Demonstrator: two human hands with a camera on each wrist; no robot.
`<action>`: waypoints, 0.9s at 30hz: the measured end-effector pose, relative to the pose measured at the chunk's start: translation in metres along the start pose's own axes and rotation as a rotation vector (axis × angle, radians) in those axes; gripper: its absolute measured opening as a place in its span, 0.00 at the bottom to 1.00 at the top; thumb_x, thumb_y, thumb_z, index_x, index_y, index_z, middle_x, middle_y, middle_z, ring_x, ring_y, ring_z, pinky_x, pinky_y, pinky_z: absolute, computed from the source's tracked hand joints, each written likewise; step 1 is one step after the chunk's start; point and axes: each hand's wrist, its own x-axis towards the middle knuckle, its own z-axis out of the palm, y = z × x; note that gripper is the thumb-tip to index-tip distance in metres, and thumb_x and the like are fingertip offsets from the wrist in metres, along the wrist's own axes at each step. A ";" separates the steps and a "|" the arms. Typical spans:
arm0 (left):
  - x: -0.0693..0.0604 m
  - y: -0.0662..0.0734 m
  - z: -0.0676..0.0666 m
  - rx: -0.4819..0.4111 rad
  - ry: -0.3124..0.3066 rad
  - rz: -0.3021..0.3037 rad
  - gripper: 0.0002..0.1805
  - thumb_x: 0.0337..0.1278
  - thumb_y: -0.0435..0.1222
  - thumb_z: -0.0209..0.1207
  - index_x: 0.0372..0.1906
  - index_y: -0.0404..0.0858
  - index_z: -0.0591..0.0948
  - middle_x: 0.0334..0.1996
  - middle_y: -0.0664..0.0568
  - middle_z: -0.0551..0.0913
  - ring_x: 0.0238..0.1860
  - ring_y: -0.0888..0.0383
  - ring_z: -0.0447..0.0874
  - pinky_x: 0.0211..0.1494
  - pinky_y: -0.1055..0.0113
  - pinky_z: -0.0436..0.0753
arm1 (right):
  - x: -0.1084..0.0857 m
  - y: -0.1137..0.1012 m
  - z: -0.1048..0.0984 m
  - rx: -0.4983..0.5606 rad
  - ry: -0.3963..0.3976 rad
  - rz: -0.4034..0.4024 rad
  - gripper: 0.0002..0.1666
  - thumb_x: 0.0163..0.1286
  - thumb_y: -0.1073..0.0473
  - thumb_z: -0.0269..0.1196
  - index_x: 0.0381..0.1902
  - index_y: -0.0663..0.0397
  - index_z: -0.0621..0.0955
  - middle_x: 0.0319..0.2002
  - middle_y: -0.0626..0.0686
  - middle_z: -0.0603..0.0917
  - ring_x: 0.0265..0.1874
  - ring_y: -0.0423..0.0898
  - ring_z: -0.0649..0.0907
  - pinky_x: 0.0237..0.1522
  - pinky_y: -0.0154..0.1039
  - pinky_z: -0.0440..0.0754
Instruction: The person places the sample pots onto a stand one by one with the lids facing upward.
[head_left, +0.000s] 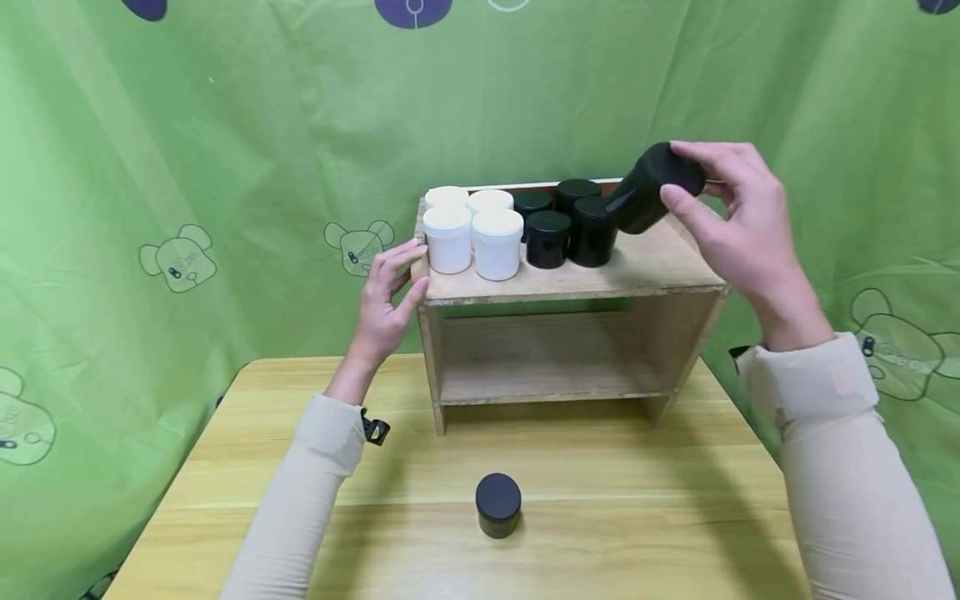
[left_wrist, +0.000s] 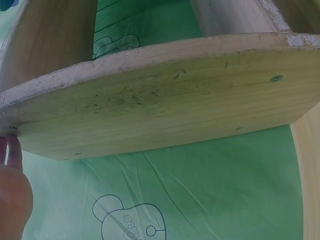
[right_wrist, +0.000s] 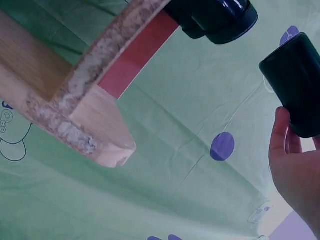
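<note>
My right hand (head_left: 742, 204) grips a black jar (head_left: 647, 193) between thumb and fingers. The jar is tilted above the right part of the wooden shelf (head_left: 660, 271), its lower end close to the standing black jars (head_left: 547, 242). In the right wrist view, the fingers wrap the end of this black jar (right_wrist: 295, 85). My left hand (head_left: 386, 304) holds the shelf's left side panel at its upper edge. The left wrist view has fingertips against that panel (left_wrist: 165, 100); the thumb is hidden there. Several white jars (head_left: 497, 246) stand beside the black ones on top.
A single black jar (head_left: 498, 504) stands on the wooden table (head_left: 600, 500) in front of the shelf. A lower board (head_left: 547, 358) spans the shelf's inside. Green cloth (head_left: 262, 125) with printed bear heads hangs behind and at both sides.
</note>
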 end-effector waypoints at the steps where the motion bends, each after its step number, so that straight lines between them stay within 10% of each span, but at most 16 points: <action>1: 0.000 -0.001 0.000 -0.003 -0.001 0.003 0.23 0.70 0.28 0.59 0.68 0.34 0.75 0.72 0.41 0.70 0.74 0.46 0.69 0.77 0.53 0.76 | 0.003 0.000 -0.001 0.001 0.009 0.010 0.26 0.69 0.62 0.69 0.65 0.55 0.82 0.53 0.40 0.76 0.51 0.36 0.79 0.56 0.20 0.79; 17: -0.002 -0.001 0.000 0.014 0.002 -0.004 0.23 0.69 0.27 0.59 0.67 0.32 0.75 0.72 0.39 0.70 0.74 0.44 0.69 0.77 0.51 0.76 | 0.049 0.022 -0.001 -0.134 0.014 0.241 0.32 0.73 0.51 0.66 0.72 0.48 0.76 0.55 0.38 0.70 0.52 0.33 0.77 0.69 0.29 0.76; 27: -0.002 0.033 -0.001 -0.005 -0.006 -0.017 0.22 0.69 0.25 0.57 0.66 0.27 0.74 0.70 0.34 0.69 0.73 0.39 0.69 0.77 0.48 0.75 | 0.066 0.048 0.008 -0.179 -0.059 0.314 0.34 0.74 0.46 0.64 0.75 0.44 0.73 0.60 0.40 0.69 0.56 0.37 0.74 0.70 0.32 0.74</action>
